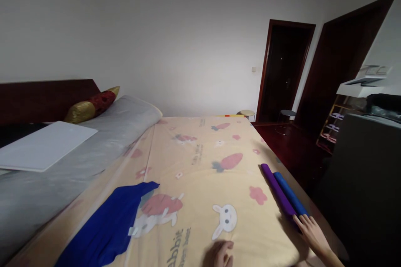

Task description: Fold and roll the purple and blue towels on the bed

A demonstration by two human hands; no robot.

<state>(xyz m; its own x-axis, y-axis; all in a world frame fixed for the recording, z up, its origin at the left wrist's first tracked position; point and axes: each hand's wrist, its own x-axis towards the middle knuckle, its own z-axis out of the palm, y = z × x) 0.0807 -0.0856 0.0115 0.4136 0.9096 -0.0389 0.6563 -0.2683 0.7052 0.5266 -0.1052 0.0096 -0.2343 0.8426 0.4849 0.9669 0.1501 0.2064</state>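
Note:
My right hand rests at the near end of a blue rolled-up cloth, its fingers stretched out over it. The thumb side touches the near end of a purple rolled-up cloth, which lies alongside the blue roll near the bed's right edge. At the bottom edge of the view is my left hand, partly cut off. Its fingers are loosely bent and apart, with nothing seen in them, just above the bed sheet. To its left a dark blue garment lies spread, with a white tag at its edge.
At the left lie a grey bedcover, a white board and a red-gold pillow by the headboard. A dark cabinet stands right of the bed, with a shoe rack behind. Two stools stand near the door.

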